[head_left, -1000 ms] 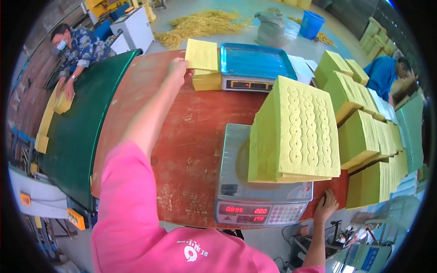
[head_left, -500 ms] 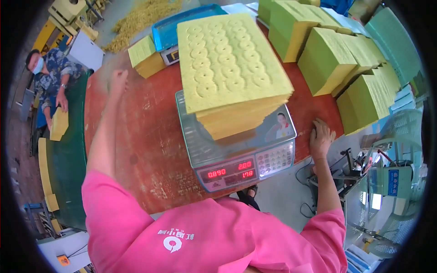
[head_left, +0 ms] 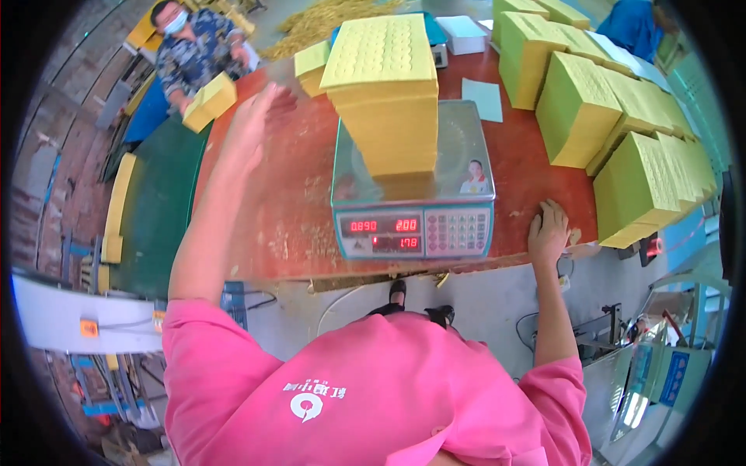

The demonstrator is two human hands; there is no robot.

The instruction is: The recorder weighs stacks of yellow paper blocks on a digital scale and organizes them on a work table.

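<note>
A tall stack of yellow paper [head_left: 398, 116], its top sheet pressed with rows of coin shapes, stands on the glass-like plate of a digital scale [head_left: 465, 196] with red lit figures. My left hand [head_left: 256, 124] is in the air over the far left of the red table, slightly blurred, fingers stretched out and nothing in them. It is close to a small yellow paper block [head_left: 311, 66] and apart from the tall stack. My right hand [head_left: 549, 231] rests on the table's right front edge, fingers loosely spread, holding nothing.
Several yellow paper stacks [head_left: 579, 116] line the right side of the red table [head_left: 268, 225]. A pale paper sheet [head_left: 482, 99] lies behind the scale. At the far left a masked co-worker [head_left: 198, 50] holds a yellow paper block [head_left: 210, 101] beside a green table [head_left: 159, 210].
My view has shifted. My left hand has gone from curled to stretched fingers. The co-worker has brought the block to the red table's corner. My right hand stays put.
</note>
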